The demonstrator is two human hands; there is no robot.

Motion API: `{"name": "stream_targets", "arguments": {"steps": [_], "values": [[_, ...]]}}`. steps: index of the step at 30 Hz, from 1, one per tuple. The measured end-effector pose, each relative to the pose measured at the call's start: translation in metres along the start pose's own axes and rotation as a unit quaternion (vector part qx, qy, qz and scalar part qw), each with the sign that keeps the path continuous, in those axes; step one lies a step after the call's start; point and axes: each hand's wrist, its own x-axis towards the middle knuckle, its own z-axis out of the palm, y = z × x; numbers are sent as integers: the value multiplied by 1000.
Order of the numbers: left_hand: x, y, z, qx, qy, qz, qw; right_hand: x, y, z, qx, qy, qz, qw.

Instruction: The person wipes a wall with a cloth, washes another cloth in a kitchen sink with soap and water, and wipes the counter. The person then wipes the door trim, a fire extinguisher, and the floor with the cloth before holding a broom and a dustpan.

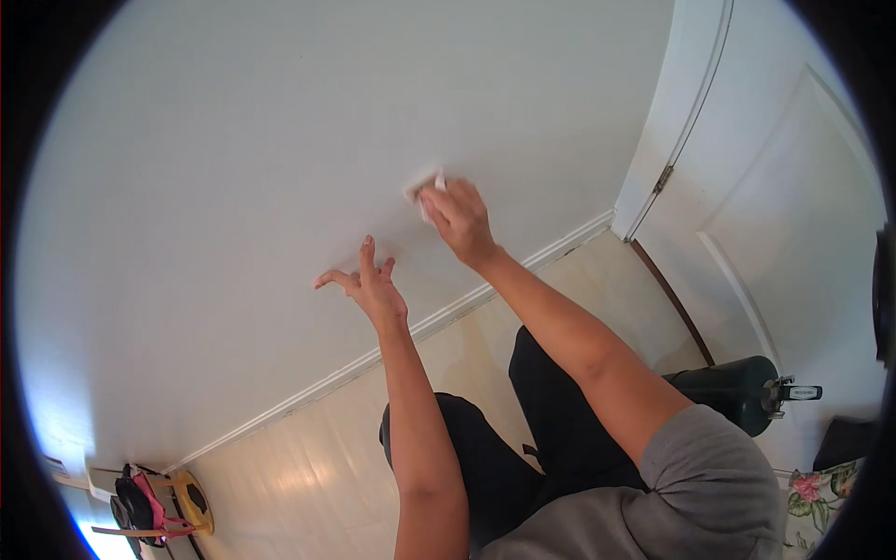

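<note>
My right hand (455, 213) is closed around a white cloth or wipe (427, 187) and presses it against the pale wall (233, 168). The cloth's edges stick out past the fingers; its exact kind is blurred. Lower and to the left, my left hand (371, 285) is at the same wall with its fingers spread, and it holds nothing. Its fingertips seem to rest on the wall surface.
A white baseboard (448, 313) runs between wall and light floor (299, 457). On the right are a white panelled door (793, 177) and a dark green cylinder (728, 392). A wooden stool (196, 504) with bags stands at lower left.
</note>
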Motion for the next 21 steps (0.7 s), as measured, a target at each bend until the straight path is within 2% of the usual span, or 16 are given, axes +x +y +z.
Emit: {"name": "stream_targets", "arguments": {"steps": [2, 6, 8, 9, 11, 14, 18, 20, 21], "values": [[1, 0, 4, 9, 12, 3, 1000, -19, 6, -3, -16, -43, -4, 999], [1, -2, 0, 7, 12, -1, 1000, 16, -8, -4, -8, -35, -9, 999], [3, -1, 1, -2, 12, 2, 1000, 37, -15, 4, -13, 37, 15, 999], [3, 0, 3, 4, 13, 2, 1000, 32, -13, 5, -10, 34, 15, 999], [0, 0, 0, 12, 13, 0, 1000, 11, -3, 1, -23, -34, -19, 999], [1, 0, 5, 6, 15, 5, 1000, -17, 9, -11, -40, -57, -38, 997], [-3, 2, -4, -8, -8, -9, 1000, 23, 9, -16, -21, -54, -7, 998], [-2, 2, -7, -13, -16, -10, 1000, 71, 9, -13, -34, 69, -16, 997], [-4, 1, -7, -14, -27, -7, 1000, 75, 10, -10, -30, 69, -16, 997]]}}
